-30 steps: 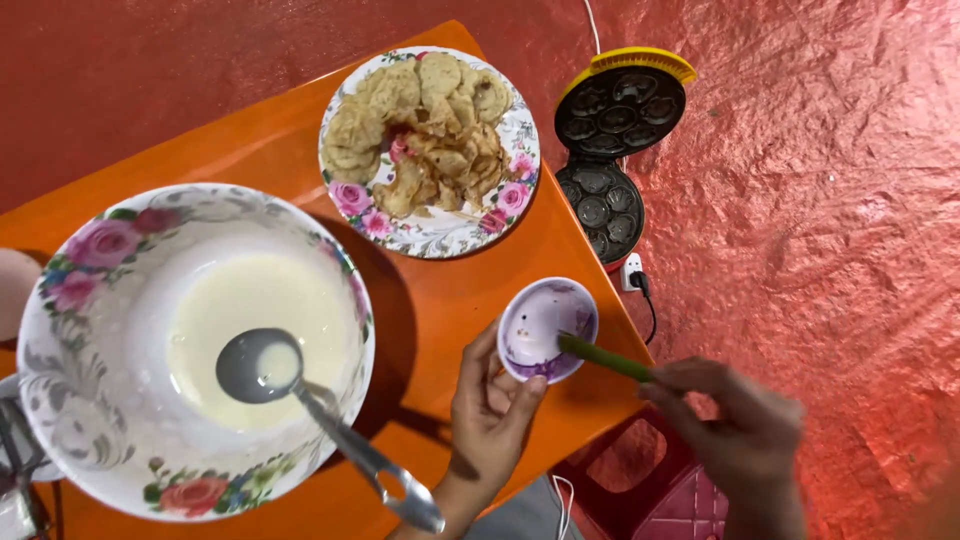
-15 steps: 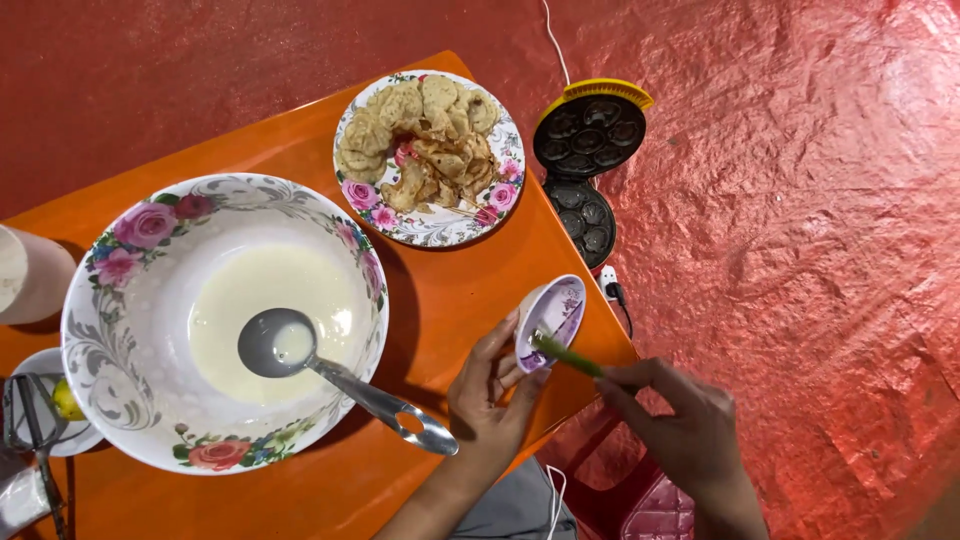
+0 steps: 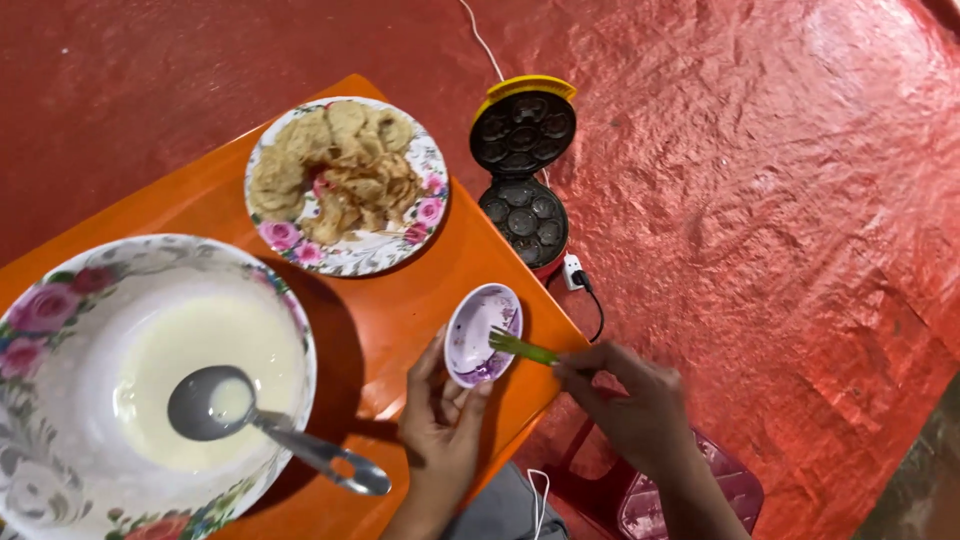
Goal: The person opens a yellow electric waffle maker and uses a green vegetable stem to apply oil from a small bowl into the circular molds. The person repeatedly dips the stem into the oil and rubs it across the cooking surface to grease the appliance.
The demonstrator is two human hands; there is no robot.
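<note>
Head view looks down on an orange counter [image 3: 400,310] set over a red floor covering. The left hand [image 3: 440,425] is closed around a small purple-patterned bowl [image 3: 482,333], tipped up on its side at the counter's near corner. The right hand [image 3: 635,400] pinches the handle of a small green brush [image 3: 522,346], whose bristles rest just inside the bowl's rim.

A big floral bowl of pale batter [image 3: 200,365] sits to the left with a metal ladle [image 3: 260,425] lying in it, the handle hanging over the rim. Farther back stands a floral plate of small browned cakes [image 3: 345,185]. Just off the counter's edge, on the floor covering, an open mini-cake maker [image 3: 522,165] sits plugged in.

Risks, as I judge them: the little bowl is tilted so steeply that whatever it holds could run out over the corner — and it is held right at the edge, so a slip would drop it. The cord near the maker could snag a wrist. The ladle handle could be knocked by the left forearm.
</note>
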